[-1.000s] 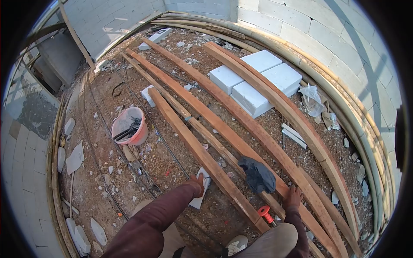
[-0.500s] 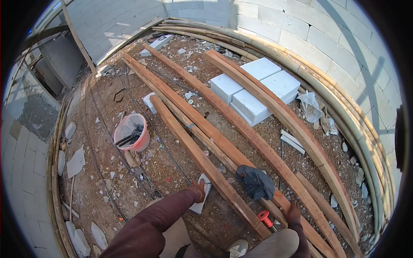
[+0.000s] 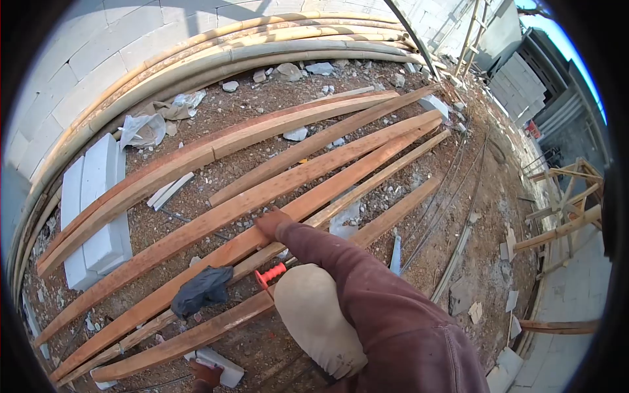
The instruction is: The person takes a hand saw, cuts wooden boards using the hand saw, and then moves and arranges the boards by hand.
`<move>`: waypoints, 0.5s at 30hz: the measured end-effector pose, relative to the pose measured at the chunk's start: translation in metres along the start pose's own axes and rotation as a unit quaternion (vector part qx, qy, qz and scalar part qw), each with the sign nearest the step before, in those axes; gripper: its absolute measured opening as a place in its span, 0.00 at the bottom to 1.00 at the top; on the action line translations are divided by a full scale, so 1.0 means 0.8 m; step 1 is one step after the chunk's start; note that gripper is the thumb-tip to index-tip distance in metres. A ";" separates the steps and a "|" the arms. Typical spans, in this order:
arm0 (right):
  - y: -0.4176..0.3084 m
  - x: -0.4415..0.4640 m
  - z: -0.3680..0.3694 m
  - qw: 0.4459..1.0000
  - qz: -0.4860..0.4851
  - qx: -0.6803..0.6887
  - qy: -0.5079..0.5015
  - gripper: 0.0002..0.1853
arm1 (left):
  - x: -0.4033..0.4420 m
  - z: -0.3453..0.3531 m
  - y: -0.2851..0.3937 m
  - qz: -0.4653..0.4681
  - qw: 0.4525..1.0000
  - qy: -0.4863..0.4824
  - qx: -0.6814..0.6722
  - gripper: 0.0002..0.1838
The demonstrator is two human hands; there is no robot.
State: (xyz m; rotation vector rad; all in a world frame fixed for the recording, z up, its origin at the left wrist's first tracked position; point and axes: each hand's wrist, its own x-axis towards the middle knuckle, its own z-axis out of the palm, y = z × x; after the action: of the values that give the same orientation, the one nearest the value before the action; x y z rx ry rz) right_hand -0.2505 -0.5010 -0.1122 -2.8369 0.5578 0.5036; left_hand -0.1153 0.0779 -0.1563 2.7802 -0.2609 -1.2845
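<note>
My right hand [image 3: 272, 224] is closed over a reddish wooden beam [image 3: 229, 251], near the middle of the view. At the bottom edge my left hand [image 3: 207, 374] leans on a white block piece [image 3: 223, 369], its fingers apart and partly out of frame. A dark crumpled plastic bag [image 3: 202, 292] lies over the beam and a thin rough strip of wood [image 3: 147, 333]. Next to my knee is a tool with a red handle [image 3: 274, 272]. A shorter beam [image 3: 173, 349] lies nearest the left hand, and another long beam [image 3: 157, 253] runs beyond the held one.
White blocks [image 3: 95, 209] lie at the left under a paired beam [image 3: 177, 170]. Bamboo poles [image 3: 262, 49] line the block wall [image 3: 111, 52]. A saw blade [image 3: 396, 254] and thin rods [image 3: 452, 259] lie right of centre. A wooden frame [image 3: 570, 203] stands at far right.
The view has swung to the right; the bucket has left it. Between the two earlier frames the held beam slid left against the thin strip. Both hands keep their places, at the beam and the block piece.
</note>
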 end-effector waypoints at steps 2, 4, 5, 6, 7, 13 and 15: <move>0.006 -0.015 -0.017 1.000 -0.007 0.020 -0.011 0.51 | 0.046 0.019 -0.050 0.053 0.998 0.013 0.007 0.75; 0.009 -0.020 -0.050 0.996 -0.020 0.077 -0.038 0.50 | 0.019 0.003 -0.025 0.037 0.999 -0.010 0.001 0.75; 0.009 -0.021 -0.057 0.988 -0.038 0.112 -0.096 0.49 | 0.012 0.000 -0.021 0.024 0.999 -0.024 -0.020 0.74; 0.012 -0.019 -0.069 0.976 -0.056 0.144 -0.150 0.48 | 0.007 -0.004 -0.007 0.014 0.998 -0.036 -0.044 0.74; 0.015 -0.020 -0.078 0.960 -0.072 0.177 -0.204 0.48 | 0.003 -0.008 0.007 0.003 0.999 -0.020 -0.031 0.74; 0.013 -0.058 -0.117 0.972 -0.083 0.147 -0.161 0.50 | -0.039 -0.010 0.036 0.000 1.000 0.012 0.026 0.69; 0.023 -0.076 -0.124 0.966 -0.069 0.179 -0.174 0.46 | -0.073 -0.028 0.071 -0.043 0.998 -0.049 0.015 0.66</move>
State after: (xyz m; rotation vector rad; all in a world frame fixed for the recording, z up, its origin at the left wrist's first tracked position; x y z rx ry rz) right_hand -0.2819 -0.5235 -0.0015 -2.3528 0.3386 0.7661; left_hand -0.1422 0.0323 -0.0906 2.7859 -0.1690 -1.4520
